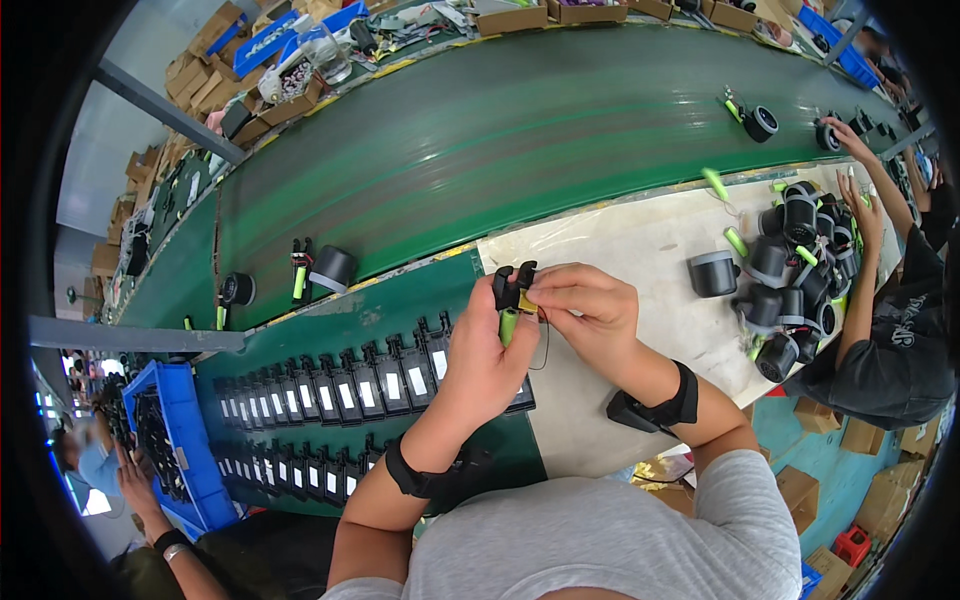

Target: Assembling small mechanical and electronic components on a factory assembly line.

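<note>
Over the bench's front part, my left hand (482, 362) is closed around a black plastic part (507, 287) with a bright green cylindrical cell (508, 324) at its lower end. The fingertips of my right hand (592, 308) pinch a small yellow piece (526, 303) against that black part. A thin dark wire (546, 345) loops down beneath my fingers. Left of my hands, two rows of flat black plastic parts with white labels (366, 394) lie on the green bench top. Both my wrists wear black bands.
Beyond the bench runs a green conveyor belt (480, 130) carrying black round units with green cells. A pile of black cylindrical housings (790, 260) lies at the right, where a co-worker's hands (862, 205) reach in. Blue crates (185, 450) stand at the left by another person's hand.
</note>
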Tool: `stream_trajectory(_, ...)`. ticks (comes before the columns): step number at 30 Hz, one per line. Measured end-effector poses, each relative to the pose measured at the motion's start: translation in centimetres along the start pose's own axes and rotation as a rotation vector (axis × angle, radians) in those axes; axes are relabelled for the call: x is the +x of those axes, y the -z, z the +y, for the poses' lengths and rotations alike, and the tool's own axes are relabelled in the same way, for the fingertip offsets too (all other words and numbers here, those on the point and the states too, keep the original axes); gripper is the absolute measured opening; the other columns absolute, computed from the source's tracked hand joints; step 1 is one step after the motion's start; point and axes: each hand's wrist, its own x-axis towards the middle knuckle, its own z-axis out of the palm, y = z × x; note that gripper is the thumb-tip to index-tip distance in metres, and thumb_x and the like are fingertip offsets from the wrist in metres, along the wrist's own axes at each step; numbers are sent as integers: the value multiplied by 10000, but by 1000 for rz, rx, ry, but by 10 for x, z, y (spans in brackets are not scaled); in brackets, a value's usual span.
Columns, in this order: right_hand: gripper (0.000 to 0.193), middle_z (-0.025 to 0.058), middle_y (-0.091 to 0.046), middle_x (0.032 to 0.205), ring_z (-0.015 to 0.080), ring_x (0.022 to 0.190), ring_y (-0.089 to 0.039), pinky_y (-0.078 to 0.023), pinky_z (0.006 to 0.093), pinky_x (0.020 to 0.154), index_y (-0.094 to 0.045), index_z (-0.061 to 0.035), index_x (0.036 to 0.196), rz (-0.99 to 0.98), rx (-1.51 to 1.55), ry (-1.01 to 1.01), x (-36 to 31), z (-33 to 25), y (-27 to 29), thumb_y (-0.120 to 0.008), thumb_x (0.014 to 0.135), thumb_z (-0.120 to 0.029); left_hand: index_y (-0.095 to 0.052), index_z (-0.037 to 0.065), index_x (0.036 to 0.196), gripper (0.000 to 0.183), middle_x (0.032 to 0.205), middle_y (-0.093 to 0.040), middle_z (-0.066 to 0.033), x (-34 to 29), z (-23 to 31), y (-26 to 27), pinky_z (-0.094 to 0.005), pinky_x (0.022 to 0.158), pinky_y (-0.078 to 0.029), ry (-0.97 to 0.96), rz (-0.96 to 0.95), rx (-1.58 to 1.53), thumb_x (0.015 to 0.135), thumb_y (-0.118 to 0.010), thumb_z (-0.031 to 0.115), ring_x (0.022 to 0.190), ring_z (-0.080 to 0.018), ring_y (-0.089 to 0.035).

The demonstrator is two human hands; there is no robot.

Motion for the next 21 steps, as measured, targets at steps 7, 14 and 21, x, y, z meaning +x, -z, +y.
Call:
stream_trajectory(7, 238, 94, -669, 927, 215, 831, -670, -550, 270, 686, -722, -33, 893, 9, -79, 12, 0, -4, 1, -695, 701, 103, -452, -32, 1145, 342, 907, -610, -178, -1, 7, -1, -389, 691, -496, -25, 7, 80, 878, -587, 134, 786, -330, -626)
stream_trajectory(14, 247, 73, -660, 886, 184, 737, -655, -523, 255, 607, -720, -59, 909, 46, -152, -7, -2, -11, -4, -696, 699, 69, -494, -23, 1177, 392, 947, -610, -181, -3, -3, -7, -392, 697, -503, -187, 115, 340, 902, -618, 228, 810, -355, -624)
stream_trajectory(21, 215, 101, -644, 845, 217, 774, -682, -546, 281, 591, -714, -57, 875, 82, -189, 14, -5, -13, -5, -704, 694, 59, -558, -8, 1166, 323, 958, -637, -175, -5, -6, -10, -361, 714, -511, -169, 141, 195, 913, -606, 187, 823, -337, -637)
